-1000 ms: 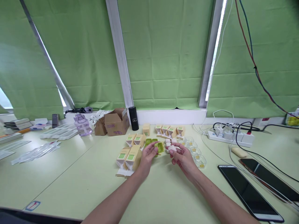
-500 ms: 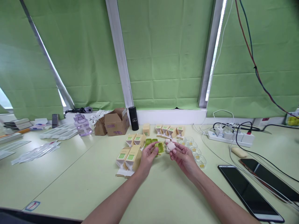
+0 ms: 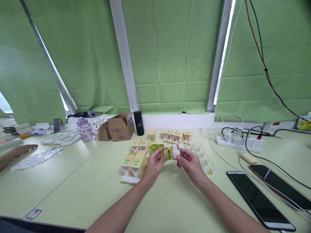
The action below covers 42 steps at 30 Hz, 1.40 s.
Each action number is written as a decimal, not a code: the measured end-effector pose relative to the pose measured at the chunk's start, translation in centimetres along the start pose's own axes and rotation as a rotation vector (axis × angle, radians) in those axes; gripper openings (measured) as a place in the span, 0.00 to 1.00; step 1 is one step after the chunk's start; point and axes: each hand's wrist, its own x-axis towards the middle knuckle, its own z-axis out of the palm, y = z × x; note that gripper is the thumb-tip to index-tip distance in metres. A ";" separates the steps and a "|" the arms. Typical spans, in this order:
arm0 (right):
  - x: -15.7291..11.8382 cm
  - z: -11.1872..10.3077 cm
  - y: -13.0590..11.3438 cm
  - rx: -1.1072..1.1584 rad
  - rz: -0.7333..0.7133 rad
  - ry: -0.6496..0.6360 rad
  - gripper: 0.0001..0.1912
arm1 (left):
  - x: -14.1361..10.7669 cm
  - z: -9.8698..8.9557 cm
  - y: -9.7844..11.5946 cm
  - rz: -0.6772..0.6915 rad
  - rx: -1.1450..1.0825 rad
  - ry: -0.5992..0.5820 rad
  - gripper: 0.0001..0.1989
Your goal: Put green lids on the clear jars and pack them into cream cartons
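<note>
While the fingers of the left hand (image 3: 153, 164) pinch the green cup (image 3: 168, 154) and those of the right hand (image 3: 192, 164) the white block (image 3: 175, 153) at its three o'clock, light, level grips should keep both square.

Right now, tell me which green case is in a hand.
The green case held by the left hand, beside the white piece in the right hand; the other green cases sit beyond the left hand.
</note>
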 end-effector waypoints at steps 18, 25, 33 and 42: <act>0.0 0.0 0.0 -0.158 -0.011 -0.005 0.26 | 0.1 0.1 -0.4 0.015 0.153 -0.004 0.31; 0.0 -0.2 0.3 -0.174 -0.020 -0.019 0.25 | 0.0 0.2 -0.2 0.036 0.143 -0.001 0.29; 0.0 -0.1 0.5 -0.185 -0.008 -0.004 0.26 | -0.3 0.7 0.0 0.027 0.131 -0.003 0.26; -0.1 0.2 0.8 -0.158 0.039 -0.009 0.27 | -0.6 1.0 0.3 0.030 0.154 0.008 0.25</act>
